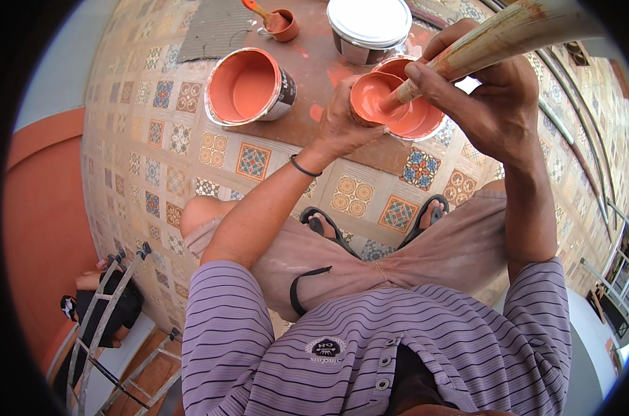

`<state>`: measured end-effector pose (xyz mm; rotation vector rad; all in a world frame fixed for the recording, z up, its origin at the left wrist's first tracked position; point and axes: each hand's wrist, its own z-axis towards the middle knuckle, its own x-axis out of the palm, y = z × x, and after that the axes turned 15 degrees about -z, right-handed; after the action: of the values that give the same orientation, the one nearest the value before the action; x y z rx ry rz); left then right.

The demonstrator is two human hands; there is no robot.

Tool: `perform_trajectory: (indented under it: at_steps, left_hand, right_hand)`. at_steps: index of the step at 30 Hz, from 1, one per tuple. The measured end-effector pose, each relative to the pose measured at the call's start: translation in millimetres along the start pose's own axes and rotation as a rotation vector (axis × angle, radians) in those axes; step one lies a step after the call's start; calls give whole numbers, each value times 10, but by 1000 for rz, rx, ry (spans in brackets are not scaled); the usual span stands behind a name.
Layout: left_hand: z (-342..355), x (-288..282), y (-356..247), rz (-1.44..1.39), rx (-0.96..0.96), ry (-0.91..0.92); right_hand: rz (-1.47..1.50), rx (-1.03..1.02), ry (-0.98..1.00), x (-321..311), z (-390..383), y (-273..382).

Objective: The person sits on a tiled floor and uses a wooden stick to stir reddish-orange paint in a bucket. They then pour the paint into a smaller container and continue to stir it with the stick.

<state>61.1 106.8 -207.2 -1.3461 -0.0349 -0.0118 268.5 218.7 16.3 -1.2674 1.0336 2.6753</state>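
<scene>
My left hand (341,125) is wrapped round a small cup of wet orange paint (370,93), tilted over an open paint bucket (431,125) that also has orange paint in it. In my right hand (498,104) is a thick pale stick (487,45), gripped between thumb and fingers. Its lower end reaches down to the paint in the cup. To the left stands another open paint bucket (250,87), coated orange inside. Part of the bucket under the cup is hidden by the cup and my hands.
A lidded white bucket (370,24) and a small orange pot (281,26) with a brush (256,8) stand on a paint-stained brown board (314,66). Grey corrugated sheet (214,31) lies beside them. Long pipes (571,139) lie right. A person (113,298) is by a ladder (96,326) at lower left.
</scene>
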Motion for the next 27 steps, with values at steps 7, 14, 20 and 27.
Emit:
perform_trajectory:
  at_steps: [7, 14, 20, 27]
  left_hand:
    - [20, 36, 31, -120, -42, -25]
    - [-13, 33, 39, -106, -72, -46]
    - [14, 42, 42, -92, -9, -28]
    - [13, 35, 28, -78, -25, -39]
  right_hand:
    - [-42, 42, -65, 21, -37, -17]
    - [120, 8, -29, 38, 30, 30]
    - [-109, -50, -18, -27, 17, -20]
    - [35, -68, -79, 30, 17, -50]
